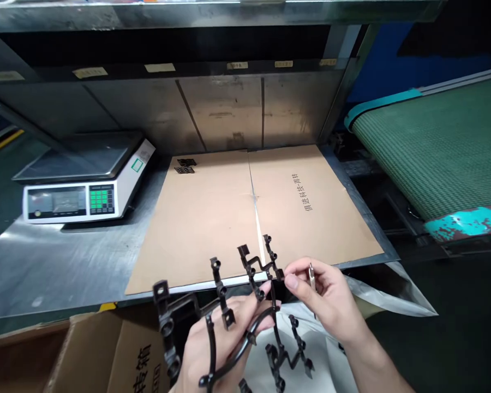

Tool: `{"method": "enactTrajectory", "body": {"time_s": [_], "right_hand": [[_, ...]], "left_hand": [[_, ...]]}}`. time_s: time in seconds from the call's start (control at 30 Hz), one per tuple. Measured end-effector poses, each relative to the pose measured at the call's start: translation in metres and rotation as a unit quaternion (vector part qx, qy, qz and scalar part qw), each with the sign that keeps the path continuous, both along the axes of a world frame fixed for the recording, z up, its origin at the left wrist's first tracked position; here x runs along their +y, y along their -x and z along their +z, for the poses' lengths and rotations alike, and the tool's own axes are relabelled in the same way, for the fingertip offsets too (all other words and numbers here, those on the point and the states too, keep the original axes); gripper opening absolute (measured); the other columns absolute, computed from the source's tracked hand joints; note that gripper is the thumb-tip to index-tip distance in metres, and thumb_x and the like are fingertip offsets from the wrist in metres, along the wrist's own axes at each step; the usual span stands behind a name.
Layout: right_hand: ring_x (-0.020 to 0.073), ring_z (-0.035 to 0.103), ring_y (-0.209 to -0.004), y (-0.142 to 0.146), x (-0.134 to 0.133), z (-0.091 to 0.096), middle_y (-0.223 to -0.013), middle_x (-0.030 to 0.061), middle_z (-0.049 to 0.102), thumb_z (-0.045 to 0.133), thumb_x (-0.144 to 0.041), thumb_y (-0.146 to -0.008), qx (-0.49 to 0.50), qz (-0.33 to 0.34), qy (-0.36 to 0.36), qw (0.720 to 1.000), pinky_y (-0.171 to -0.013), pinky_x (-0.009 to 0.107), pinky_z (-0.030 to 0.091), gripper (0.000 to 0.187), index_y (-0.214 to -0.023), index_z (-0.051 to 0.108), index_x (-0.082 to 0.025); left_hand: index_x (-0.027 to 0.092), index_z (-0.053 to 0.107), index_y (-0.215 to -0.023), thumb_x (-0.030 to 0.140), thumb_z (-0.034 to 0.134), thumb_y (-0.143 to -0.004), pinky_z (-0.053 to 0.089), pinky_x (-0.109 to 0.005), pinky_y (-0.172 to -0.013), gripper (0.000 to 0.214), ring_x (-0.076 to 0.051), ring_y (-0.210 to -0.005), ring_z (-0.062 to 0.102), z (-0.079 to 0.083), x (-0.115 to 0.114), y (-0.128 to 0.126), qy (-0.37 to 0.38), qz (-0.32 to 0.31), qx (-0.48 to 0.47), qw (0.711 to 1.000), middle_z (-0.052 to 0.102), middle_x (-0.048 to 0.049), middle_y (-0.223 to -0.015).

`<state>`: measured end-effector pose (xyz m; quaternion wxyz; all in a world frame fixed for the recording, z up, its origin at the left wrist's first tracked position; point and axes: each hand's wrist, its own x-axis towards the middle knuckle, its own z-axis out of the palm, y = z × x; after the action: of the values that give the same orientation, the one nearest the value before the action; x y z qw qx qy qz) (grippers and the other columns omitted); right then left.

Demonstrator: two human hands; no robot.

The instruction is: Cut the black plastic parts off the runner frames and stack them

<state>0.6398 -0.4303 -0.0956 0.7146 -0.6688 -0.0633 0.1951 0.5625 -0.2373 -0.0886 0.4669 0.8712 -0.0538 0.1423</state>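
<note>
A branching black plastic sprue [229,357] with several small moulded parts on its arms is held in my left hand [221,341], its fingers closed around the middle runner. The sprue is tilted above my lap, just in front of the cardboard's near edge. On the right, my right hand [325,297] is closed, with thumb and forefinger at the end of one black part [279,274]. Tucked in that same hand is a small silver-tipped hand tool [312,277]; most of it is hidden by the fingers. Two small black parts [185,166] lie at the cardboard's far left corner.
A flat cardboard sheet [204,218] covers part of the metal table [85,267]. At left stands a digital scale [71,202]. A green conveyor belt [442,142] runs on the right. Below left is an open carton [94,349]. A metal shelf edge [213,15] overhangs the back.
</note>
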Motion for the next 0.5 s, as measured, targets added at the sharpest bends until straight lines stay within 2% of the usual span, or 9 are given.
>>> {"method": "enactTrajectory", "body": {"time_s": [0.13,0.23,0.3,0.37,0.5], "right_hand": [[0.0059,0.025,-0.05,-0.001,0.001,-0.008,-0.061,-0.0072,0.043,0.075,-0.045,-0.092,0.022,-0.01,-0.043,0.999,-0.046,0.025,0.019,0.027,-0.091,0.07,-0.019],[0.0048,0.024,-0.047,-0.001,0.0,-0.014,-0.06,-0.0078,0.042,0.075,-0.043,-0.093,0.023,-0.017,-0.057,0.998,-0.044,0.024,0.017,0.025,-0.091,0.069,-0.019],[0.0045,0.024,-0.047,0.0,0.0,-0.016,-0.06,-0.008,0.043,0.074,-0.043,-0.094,0.02,-0.022,-0.059,0.998,-0.043,0.024,0.017,0.023,-0.092,0.069,-0.02],[0.0042,0.022,-0.047,0.0,-0.001,-0.017,-0.061,-0.0079,0.044,0.074,-0.042,-0.095,0.02,-0.025,-0.061,0.998,-0.043,0.023,0.016,0.022,-0.094,0.069,-0.02],[0.0056,0.027,-0.051,0.0,-0.003,-0.019,-0.066,-0.0061,0.047,0.072,-0.041,-0.097,0.013,-0.018,-0.057,0.998,-0.046,0.023,0.021,0.02,-0.096,0.069,-0.021]], "left_hand": [[0.033,0.064,-0.14,0.034,0.054,-0.106,0.059,-0.024,-0.098,0.036,-0.018,-0.102,0.078,0.005,0.009,0.0,-0.127,-0.049,-0.026,0.99,0.081,-0.0008,-0.112],[0.028,0.049,-0.154,0.03,0.048,-0.107,0.057,-0.026,-0.104,0.046,-0.018,-0.105,0.077,0.009,0.018,-0.004,-0.205,-0.12,-0.079,0.968,0.079,-0.0035,-0.119],[0.021,0.035,-0.161,0.03,0.047,-0.107,0.058,-0.03,-0.105,0.056,-0.021,-0.108,0.077,0.01,0.022,-0.007,-0.209,-0.163,-0.118,0.957,0.077,-0.0081,-0.124],[0.018,0.028,-0.163,0.027,0.048,-0.106,0.058,-0.033,-0.105,0.061,-0.023,-0.112,0.075,0.009,0.022,-0.01,-0.206,-0.185,-0.134,0.952,0.075,-0.0114,-0.13],[0.025,0.03,-0.163,0.017,0.045,-0.105,0.059,-0.03,-0.101,0.06,-0.02,-0.112,0.075,0.003,0.017,-0.007,-0.232,-0.167,-0.107,0.952,0.075,-0.0072,-0.13]]}}
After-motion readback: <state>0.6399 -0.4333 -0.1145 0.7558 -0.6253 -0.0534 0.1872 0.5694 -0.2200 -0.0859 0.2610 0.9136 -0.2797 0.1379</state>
